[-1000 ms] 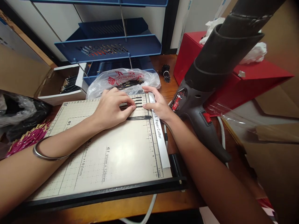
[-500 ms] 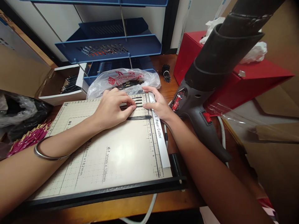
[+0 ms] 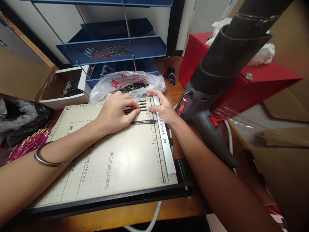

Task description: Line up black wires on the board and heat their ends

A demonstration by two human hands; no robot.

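A cream paper cutter [image 3: 130,158] with printed grid lines lies before me. My left hand [image 3: 118,111] rests on its upper part, thumb and index finger pinched on a thin black cord [image 3: 143,110] whose tip points right. Beside it, several black cords [image 3: 142,104] lie side by side on the board, partly hidden by my fingers. Closer to me, more black cords [image 3: 145,122] reach the ruler strip. My right hand [image 3: 164,109] lies over the cutter's white right-hand rail [image 3: 166,148], thumb and index finger stretched apart; its other fingers are hidden.
A heat gun [image 3: 205,93] stands to the right, by a red box [image 3: 193,54]. Behind the cutter are a plastic bag [image 3: 101,88] of black cords and a blue rack [image 3: 145,46]. At left are a white box [image 3: 84,80] and magenta cords [image 3: 31,143].
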